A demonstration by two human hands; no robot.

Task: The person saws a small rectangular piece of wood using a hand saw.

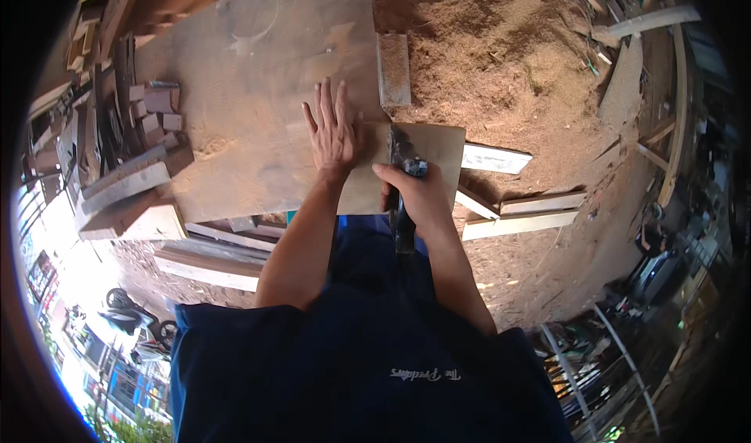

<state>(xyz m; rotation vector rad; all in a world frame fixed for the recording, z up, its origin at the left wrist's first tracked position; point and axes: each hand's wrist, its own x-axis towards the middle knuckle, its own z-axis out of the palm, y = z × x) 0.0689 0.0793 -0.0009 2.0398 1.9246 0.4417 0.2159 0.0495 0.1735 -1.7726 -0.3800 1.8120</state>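
My left hand lies palm down with fingers outstretched on a large, dusty plywood sheet. Just to its right, a lighter, smaller board lies along the near part of the sheet. My right hand is closed around a long black tool with a metallic part near its top, held lengthwise over the lighter board. The tool's exact kind and its working edge are hidden or too dark to make out.
Stacked wood offcuts sit at the left. Pale planks lie right of the boards and below them at left. Sawdust-covered ground spreads beyond. A motorbike stands at lower left, and long timbers line the right.
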